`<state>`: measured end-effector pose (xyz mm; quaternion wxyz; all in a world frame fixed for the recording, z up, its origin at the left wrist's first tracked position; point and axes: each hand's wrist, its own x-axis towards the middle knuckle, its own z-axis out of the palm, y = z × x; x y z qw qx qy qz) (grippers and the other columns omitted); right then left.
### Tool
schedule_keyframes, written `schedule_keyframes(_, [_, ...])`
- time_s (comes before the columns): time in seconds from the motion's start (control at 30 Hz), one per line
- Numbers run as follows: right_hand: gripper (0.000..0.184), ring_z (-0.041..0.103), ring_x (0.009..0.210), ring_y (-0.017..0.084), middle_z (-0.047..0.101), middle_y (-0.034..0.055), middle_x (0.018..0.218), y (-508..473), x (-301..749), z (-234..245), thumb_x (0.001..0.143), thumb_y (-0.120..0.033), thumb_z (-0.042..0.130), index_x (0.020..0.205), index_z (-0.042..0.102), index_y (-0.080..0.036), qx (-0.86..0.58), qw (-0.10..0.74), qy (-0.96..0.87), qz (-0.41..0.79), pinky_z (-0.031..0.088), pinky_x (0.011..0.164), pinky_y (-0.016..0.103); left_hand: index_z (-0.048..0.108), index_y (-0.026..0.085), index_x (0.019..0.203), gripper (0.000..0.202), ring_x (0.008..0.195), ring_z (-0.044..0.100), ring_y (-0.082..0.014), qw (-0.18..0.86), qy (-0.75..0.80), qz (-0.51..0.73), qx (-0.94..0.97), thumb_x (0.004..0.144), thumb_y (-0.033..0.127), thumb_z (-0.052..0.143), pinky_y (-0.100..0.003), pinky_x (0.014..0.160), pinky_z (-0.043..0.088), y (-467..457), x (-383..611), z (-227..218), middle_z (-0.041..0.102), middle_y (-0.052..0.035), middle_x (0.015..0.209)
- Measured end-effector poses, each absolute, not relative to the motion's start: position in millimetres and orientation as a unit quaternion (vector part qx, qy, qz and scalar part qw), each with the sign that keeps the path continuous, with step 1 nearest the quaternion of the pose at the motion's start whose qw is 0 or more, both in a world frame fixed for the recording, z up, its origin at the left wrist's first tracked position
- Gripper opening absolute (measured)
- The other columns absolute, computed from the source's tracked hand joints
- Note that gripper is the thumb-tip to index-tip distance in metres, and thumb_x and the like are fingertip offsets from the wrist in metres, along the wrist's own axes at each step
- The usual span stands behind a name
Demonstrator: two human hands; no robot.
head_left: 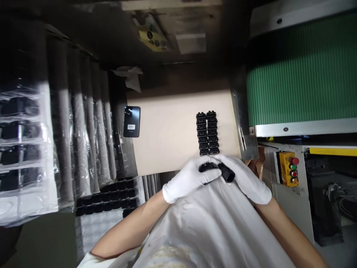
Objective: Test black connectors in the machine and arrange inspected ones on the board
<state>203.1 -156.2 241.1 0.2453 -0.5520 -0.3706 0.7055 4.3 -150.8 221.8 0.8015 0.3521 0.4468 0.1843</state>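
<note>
Both my hands wear white gloves and are close together at the front edge of the tan work surface (167,141). Curled fingers of my left hand (192,176) close round a black moulded part (208,167), partly covered by the thumb. My right hand (242,175) grips a second black part (226,173), a short block with a dark end facing me. Just beyond my fingertips, two columns of small black moulded pieces (212,132) lie side by side on the surface.
A dark phone (131,121) lies at the surface's left edge. Plastic-wrapped trays (80,130) stand at left, with black parts in a tray (111,195) below. To the right are a green ribbed conveyor belt (301,74) and a yellow button box (288,169).
</note>
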Motion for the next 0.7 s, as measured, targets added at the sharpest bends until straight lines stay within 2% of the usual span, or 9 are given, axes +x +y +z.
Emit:
schedule_keyframes(0.07, [0.036,0.066,0.096,0.02,0.073,0.0046,0.104,-145.4,200.1,241.3,0.094,-0.052,0.069,0.113,0.074,-0.021,-0.538,0.167,-0.369,0.739,0.053,0.079,0.031,0.073,0.018,0.111,0.035,0.104,0.064,-0.0192,0.788,0.44,0.168,0.397,0.084,0.037,0.085,-0.03,0.091,0.048,-150.0,-0.1,216.2,0.071,-0.0067,0.116])
schedule_keyframes(0.13, [0.038,0.061,0.081,0.016,0.069,0.0028,0.094,-137.0,198.0,239.6,0.087,-0.044,0.077,0.115,0.071,-0.018,-0.532,0.101,-0.37,0.755,0.047,0.065,0.028,0.07,0.02,0.111,0.041,0.112,0.062,-0.0213,0.815,0.421,0.154,0.367,0.077,0.029,0.09,-0.032,0.098,0.047,-148.0,-6.0,210.8,0.07,-0.0053,0.122])
schedule_keyframes(0.2, [0.041,0.053,0.07,0.013,0.062,-0.0008,0.083,-133.4,198.5,234.4,0.079,-0.034,0.082,0.115,0.07,-0.017,-0.533,0.081,-0.374,0.755,0.04,0.058,0.027,0.068,0.019,0.103,0.044,0.103,0.063,-0.0193,0.849,0.405,0.177,0.289,0.068,0.025,0.094,-0.029,0.088,0.048,-146.5,-11.3,206.1,0.07,-0.0034,0.113])
schedule_keyframes(0.27, [0.041,0.046,0.064,0.011,0.053,-0.0042,0.075,-134.8,200.9,225.3,0.077,-0.025,0.079,0.116,0.07,-0.019,-0.52,0.096,-0.362,0.768,0.035,0.057,0.027,0.065,0.018,0.093,0.04,0.082,0.06,-0.0152,0.867,0.397,0.224,0.202,0.067,0.028,0.093,-0.027,0.072,0.045,-146.5,-13.3,202.0,0.066,-0.0003,0.091])
schedule_keyframes(0.37, [0.043,0.048,0.068,0.014,0.053,-0.0023,0.076,-142.3,203.6,207.0,0.076,-0.018,0.072,0.118,0.071,-0.024,-0.48,0.219,-0.294,0.797,0.039,0.064,0.031,0.055,0.019,0.079,0.032,0.061,0.051,-0.0111,0.863,0.392,0.314,0.057,0.072,0.025,0.086,-0.026,0.062,0.039,-149.5,-10.1,195.9,0.057,0.0031,0.073])
schedule_keyframes(0.47, [0.043,0.057,0.081,0.022,0.062,0.0038,0.089,-147.2,203.1,193.2,0.072,-0.021,0.067,0.114,0.074,-0.027,-0.464,0.33,-0.188,0.801,0.048,0.075,0.04,0.055,0.018,0.08,0.029,0.07,0.057,-0.0107,0.838,0.349,0.402,-0.122,0.065,0.007,0.078,-0.026,0.072,0.047,-153.4,-6.3,188.3,0.059,0.0023,0.08])
schedule_keyframes(0.53, [0.046,0.062,0.087,0.024,0.067,0.0051,0.095,-146.8,203.1,192.1,0.069,-0.019,0.064,0.113,0.074,-0.028,-0.481,0.304,-0.191,0.8,0.052,0.083,0.044,0.065,0.018,0.094,0.038,0.083,0.062,-0.0139,0.835,0.29,0.426,-0.192,0.06,0.004,0.072,-0.03,0.083,0.051,-155.4,-7.5,182.4,0.063,-0.0001,0.089])
schedule_keyframes(0.6, [0.05,0.066,0.099,0.027,0.072,0.0057,0.106,-144.8,205.0,197.7,0.07,-0.016,0.062,0.118,0.073,-0.028,-0.496,0.228,-0.273,0.792,0.052,0.096,0.047,0.071,0.016,0.105,0.048,0.095,0.065,-0.0215,0.855,0.237,0.424,-0.185,0.057,0.009,0.07,-0.038,0.088,0.053,-156.8,-11.6,177.0,0.066,-0.0057,0.097])
schedule_keyframes(0.7, [0.053,0.06,0.13,0.032,0.07,0.0068,0.135,-143.3,209.9,210.2,0.078,-0.022,0.065,0.131,0.068,-0.028,-0.525,0.082,-0.431,0.73,0.04,0.12,0.053,0.07,0.013,0.087,0.023,0.09,0.067,-0.0257,0.882,0.214,0.41,-0.096,0.065,0.018,0.075,-0.041,0.082,0.052,-157.4,-18.0,171.7,0.066,-0.0096,0.092])
